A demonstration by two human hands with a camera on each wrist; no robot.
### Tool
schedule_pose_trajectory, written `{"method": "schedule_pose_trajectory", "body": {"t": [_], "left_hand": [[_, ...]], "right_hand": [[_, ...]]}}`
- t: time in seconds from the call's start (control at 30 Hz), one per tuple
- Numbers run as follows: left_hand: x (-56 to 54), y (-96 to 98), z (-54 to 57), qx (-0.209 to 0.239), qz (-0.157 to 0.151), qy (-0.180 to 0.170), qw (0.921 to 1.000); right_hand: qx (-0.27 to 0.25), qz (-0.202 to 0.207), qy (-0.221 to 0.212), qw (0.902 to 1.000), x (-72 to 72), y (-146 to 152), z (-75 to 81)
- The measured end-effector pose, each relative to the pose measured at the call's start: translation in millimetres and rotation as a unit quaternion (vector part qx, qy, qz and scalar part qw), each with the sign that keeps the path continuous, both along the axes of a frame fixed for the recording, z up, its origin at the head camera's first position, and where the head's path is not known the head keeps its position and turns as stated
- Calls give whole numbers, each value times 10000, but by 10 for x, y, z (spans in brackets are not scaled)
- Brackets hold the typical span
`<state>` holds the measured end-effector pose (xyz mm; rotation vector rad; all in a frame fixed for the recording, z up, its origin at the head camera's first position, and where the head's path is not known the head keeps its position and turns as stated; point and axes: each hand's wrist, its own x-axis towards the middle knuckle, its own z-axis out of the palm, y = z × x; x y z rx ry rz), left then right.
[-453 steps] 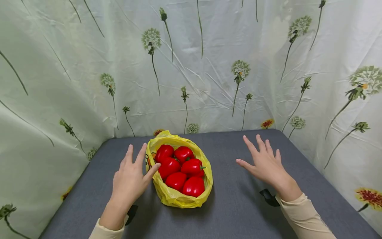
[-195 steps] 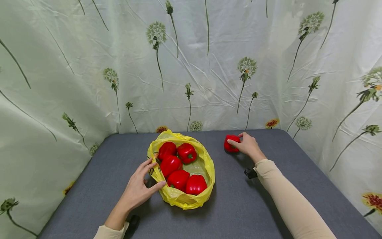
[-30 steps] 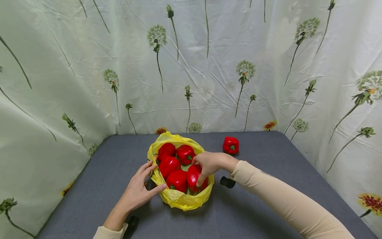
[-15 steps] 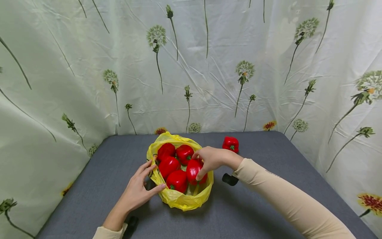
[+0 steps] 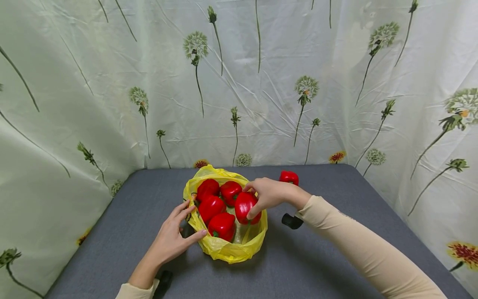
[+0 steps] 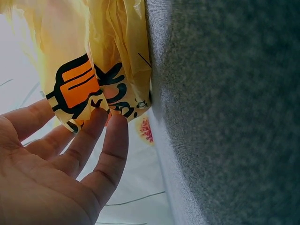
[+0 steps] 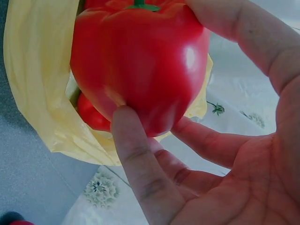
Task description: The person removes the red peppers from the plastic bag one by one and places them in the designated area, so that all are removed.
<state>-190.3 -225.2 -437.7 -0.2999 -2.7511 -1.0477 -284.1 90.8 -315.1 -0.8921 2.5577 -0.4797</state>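
My right hand (image 5: 270,194) grips a red bell pepper (image 5: 246,207) between thumb and fingers, over the right side of the yellow plastic bag (image 5: 229,252). In the right wrist view the held bell pepper (image 7: 140,61) has its green stem at the top. Several other red peppers (image 5: 211,209) lie inside the bag. My left hand (image 5: 169,234) rests against the bag's left side, fingers spread and fairly straight. The left wrist view has its fingertips touching the bag's printed wall (image 6: 117,61), not curled round it.
One more red bell pepper (image 5: 289,177) sits on the grey table (image 5: 317,257) near the back edge, partly behind my right hand. A flower-printed curtain (image 5: 261,104) hangs behind and at both sides of the table.
Over the last second my right hand has raised the pepper from the bag's lower right, up and slightly rightward. Earlier, another pepper went from the bag to the table. My left hand keeps its place.
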Motion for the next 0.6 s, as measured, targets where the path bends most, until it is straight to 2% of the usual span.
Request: {"method": "schedule_pose_trajectory", "body": {"t": [0.23,0.6], "left_hand": [[-1,2,-3,-10,14,12,10000],[-3,3,-11,7,7,36,10000]], "right_hand": [[-237,-76,86,9997,-13,68,17],[-570,-523,120,9969,-44,237,73]]}}
